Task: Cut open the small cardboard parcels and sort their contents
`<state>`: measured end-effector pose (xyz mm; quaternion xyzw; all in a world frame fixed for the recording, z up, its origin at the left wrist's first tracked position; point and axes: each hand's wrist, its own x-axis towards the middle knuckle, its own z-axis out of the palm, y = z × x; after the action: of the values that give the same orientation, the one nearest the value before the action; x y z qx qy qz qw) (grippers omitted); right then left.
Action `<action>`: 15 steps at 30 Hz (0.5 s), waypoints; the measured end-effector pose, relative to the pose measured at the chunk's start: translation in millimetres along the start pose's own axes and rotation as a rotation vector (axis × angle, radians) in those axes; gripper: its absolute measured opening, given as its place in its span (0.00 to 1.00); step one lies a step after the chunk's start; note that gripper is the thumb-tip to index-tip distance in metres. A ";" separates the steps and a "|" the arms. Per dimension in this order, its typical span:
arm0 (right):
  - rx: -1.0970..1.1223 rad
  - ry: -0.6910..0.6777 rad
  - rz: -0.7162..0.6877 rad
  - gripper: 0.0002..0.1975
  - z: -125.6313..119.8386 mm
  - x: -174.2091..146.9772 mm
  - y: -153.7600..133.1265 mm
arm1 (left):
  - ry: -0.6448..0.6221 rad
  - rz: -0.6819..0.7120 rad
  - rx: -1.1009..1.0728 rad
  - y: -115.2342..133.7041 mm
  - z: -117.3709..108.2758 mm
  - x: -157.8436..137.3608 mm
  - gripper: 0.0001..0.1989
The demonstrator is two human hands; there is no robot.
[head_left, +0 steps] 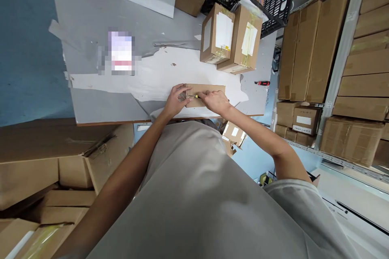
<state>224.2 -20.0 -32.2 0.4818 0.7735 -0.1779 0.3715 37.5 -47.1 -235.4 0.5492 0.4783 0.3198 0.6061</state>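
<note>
A small flat piece of brown cardboard (217,90) lies on the white-covered part of the table in front of me. My left hand (176,100) grips its left end, with the index finger along the far side and the thumb on the near side. Something small and greyish shows between these fingers, too small to name. My right hand (216,101) is closed over the right part of the cardboard. It holds a thin tool with a yellow part (197,96), pointing left towards my left hand. The tool's handle is hidden in the fingers.
Two taped cartons (209,40) and a black crate (273,24) stand at the back right. A red and black utility knife (262,83) lies near the right table edge. Shelves of cartons (306,48) stand at right; an open carton (106,153) is at lower left.
</note>
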 end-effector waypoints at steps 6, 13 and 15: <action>-0.022 -0.014 0.025 0.26 3.6 -5.8 13.7 | 0.005 -0.022 0.002 -0.4 -0.3 -1.0 0.33; -0.020 -0.001 -0.065 0.28 3.2 -9.1 25.1 | 0.008 -0.060 0.004 -0.4 -3.7 -3.5 0.36; 0.007 0.021 -0.101 0.27 1.9 -8.6 26.1 | 0.006 -0.058 0.010 -0.9 -4.7 -3.0 0.36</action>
<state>250.1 -14.1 -24.9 0.4454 0.8001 -0.1941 0.3519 32.0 -48.3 -235.3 0.5371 0.4972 0.3013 0.6111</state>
